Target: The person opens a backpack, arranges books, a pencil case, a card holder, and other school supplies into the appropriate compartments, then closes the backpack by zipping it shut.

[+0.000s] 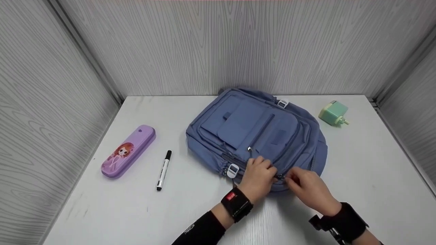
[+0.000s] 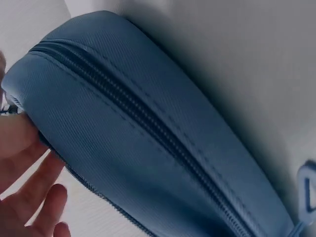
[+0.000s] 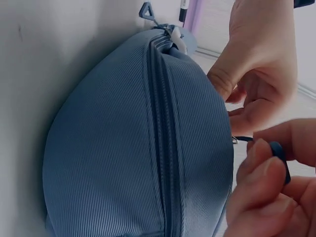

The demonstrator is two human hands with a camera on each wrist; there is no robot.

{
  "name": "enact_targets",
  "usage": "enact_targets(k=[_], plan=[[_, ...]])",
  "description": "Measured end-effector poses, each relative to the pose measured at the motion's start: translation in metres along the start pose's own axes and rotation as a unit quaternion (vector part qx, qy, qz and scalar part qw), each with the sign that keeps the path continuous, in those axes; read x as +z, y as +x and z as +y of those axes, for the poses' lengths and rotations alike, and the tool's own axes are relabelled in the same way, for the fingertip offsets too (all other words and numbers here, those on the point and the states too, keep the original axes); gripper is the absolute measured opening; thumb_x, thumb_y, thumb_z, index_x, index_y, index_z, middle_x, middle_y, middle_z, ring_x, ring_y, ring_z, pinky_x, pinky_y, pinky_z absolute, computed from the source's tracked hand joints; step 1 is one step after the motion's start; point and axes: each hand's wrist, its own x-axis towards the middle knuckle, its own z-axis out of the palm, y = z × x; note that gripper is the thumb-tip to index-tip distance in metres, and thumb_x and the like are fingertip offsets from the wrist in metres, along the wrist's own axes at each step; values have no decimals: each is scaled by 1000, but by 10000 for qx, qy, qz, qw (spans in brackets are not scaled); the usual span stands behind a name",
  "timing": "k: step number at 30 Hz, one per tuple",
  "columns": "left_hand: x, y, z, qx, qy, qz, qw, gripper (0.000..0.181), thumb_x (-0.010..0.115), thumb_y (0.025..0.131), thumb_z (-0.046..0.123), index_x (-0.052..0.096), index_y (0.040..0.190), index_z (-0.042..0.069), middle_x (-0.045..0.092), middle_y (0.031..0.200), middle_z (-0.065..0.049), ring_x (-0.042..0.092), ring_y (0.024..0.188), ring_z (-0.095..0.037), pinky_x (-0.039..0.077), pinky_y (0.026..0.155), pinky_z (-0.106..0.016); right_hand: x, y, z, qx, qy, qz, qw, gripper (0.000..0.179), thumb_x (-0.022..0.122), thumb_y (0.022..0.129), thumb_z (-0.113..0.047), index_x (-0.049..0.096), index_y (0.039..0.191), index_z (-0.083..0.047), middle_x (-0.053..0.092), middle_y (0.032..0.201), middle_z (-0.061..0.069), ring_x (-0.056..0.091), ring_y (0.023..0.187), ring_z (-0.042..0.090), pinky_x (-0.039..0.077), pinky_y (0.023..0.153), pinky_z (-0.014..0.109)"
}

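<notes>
A blue backpack [image 1: 235, 119] lies on its back on the white table, its top end toward me. My left hand [image 1: 259, 178] grips its near edge beside a zipper; in the left wrist view, the thumb presses the blue fabric [image 2: 98, 123] and the other fingers are loosely bent. Just to the right, my right hand [image 1: 308, 189] pinches a dark zipper pull [image 3: 280, 155] between thumb and fingers, held out from the bag on its cord. A closed-looking zipper track [image 3: 165, 133] runs along the bag's end, below both hands.
On the left lie a purple pencil case [image 1: 131, 149] with a cartoon girl and a white marker [image 1: 164, 170] with a black cap. A green and cream pencil sharpener [image 1: 333, 113] sits at the back right. Grey wood-grain panels [image 1: 204, 47] enclose the table.
</notes>
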Motion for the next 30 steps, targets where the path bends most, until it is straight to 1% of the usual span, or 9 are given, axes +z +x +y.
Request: enact_targets(k=[4, 7, 11, 13, 16, 20, 24, 28, 30], plan=[[-1, 0, 3, -23, 6, 49, 10000, 18, 74, 85, 36, 72, 91, 19, 67, 88, 7, 57, 80, -11, 43, 73, -22, 1, 2, -4, -199, 285, 501, 9981, 18, 67, 86, 3, 60, 79, -11, 50, 64, -11, 40, 55, -5, 36, 51, 19], [0, 1, 3, 72, 23, 276, 9996, 16, 74, 86, 32, 72, 89, 17, 67, 83, 6, 58, 74, -10, 47, 68, -20, 1, 5, -4, -430, 288, 700, 9962, 18, 68, 86, 4, 60, 79, -10, 50, 64, -12, 40, 56, -5, 36, 51, 19], [3, -1, 1, 263, 269, 762, 9964, 11, 75, 84, 27, 71, 83, 17, 66, 78, 7, 59, 70, -9, 49, 63, -20, -7, 9, 3, -537, -159, 793, 9953, 17, 69, 85, 3, 60, 80, -10, 49, 64, -10, 39, 56, -5, 35, 51, 19], [4, -2, -1, 347, 359, 976, 9940, 10, 75, 83, 25, 70, 80, 17, 66, 76, 8, 59, 68, -9, 50, 61, -21, -13, 11, 8, -501, -485, 858, 9939, 16, 69, 85, 3, 60, 80, -10, 50, 64, -7, 39, 56, -3, 35, 52, 20], [3, -4, -3, 483, 422, 1174, 9910, 8, 75, 81, 20, 69, 76, 18, 65, 74, 8, 59, 65, -8, 50, 59, -20, -22, 13, 17, -355, -834, 922, 9916, 13, 69, 85, 1, 61, 81, -8, 52, 64, -4, 40, 56, -1, 35, 52, 22], [1, -9, -6, 678, 465, 1262, 9886, 7, 74, 79, 16, 69, 75, 18, 65, 73, 9, 58, 63, -7, 49, 56, -20, -31, 16, 28, -150, -983, 797, 9918, 9, 68, 87, -1, 62, 83, -7, 56, 64, -2, 42, 56, 1, 35, 53, 22], [-1, -14, -10, 883, 474, 1304, 9864, 5, 75, 78, 16, 71, 76, 19, 66, 74, 9, 58, 64, -7, 48, 56, -19, -36, 21, 35, -16, -1086, 639, 9920, 6, 66, 89, -3, 63, 85, -5, 60, 68, 2, 47, 58, 5, 37, 54, 23], [-3, -20, -16, 1109, 362, 1341, 9841, 4, 75, 78, 16, 72, 78, 19, 67, 76, 10, 58, 66, -5, 48, 57, -17, -44, 30, 45, 94, -1231, 712, 9898, 6, 64, 90, -4, 61, 84, -4, 61, 68, 6, 50, 58, 12, 37, 53, 26], [-5, -23, -19, 1194, 311, 1290, 9839, 4, 74, 80, 15, 73, 78, 19, 68, 76, 10, 59, 67, -5, 48, 57, -17, -49, 35, 53, 165, -1283, 754, 9887, 6, 63, 91, -4, 61, 85, -3, 62, 69, 8, 51, 58, 14, 37, 53, 28]])
